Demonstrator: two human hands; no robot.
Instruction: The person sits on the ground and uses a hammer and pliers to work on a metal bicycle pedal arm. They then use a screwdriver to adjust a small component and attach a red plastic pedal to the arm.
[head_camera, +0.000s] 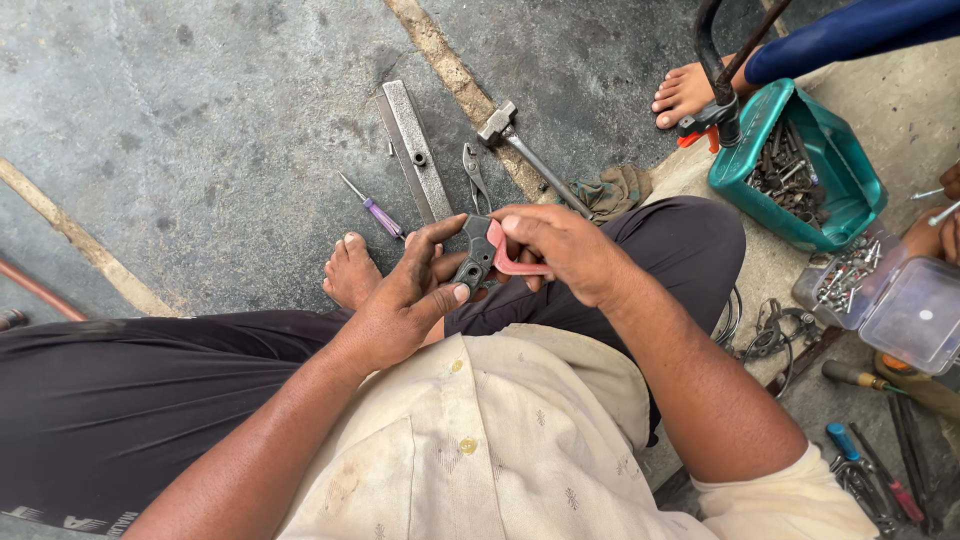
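I sit cross-legged on a concrete floor. My left hand (410, 300) and my right hand (560, 250) both grip a small dark grey part with a pinkish-red piece (485, 255), held over my knee. My left thumb presses on its lower dark end; my right fingers wrap the red side. On the floor just beyond lie a flat grey metal bar (415, 150), a purple-handled screwdriver (372, 207), pliers (475, 175) and a hammer (520, 150).
A teal plastic bin (850, 190) of bolts and metal parts stands at the right, beside a clear plastic box (900, 300) of screws. Another person's bare foot (685, 95) and hand (945, 225) are at the right. More tools (880, 480) lie at the lower right.
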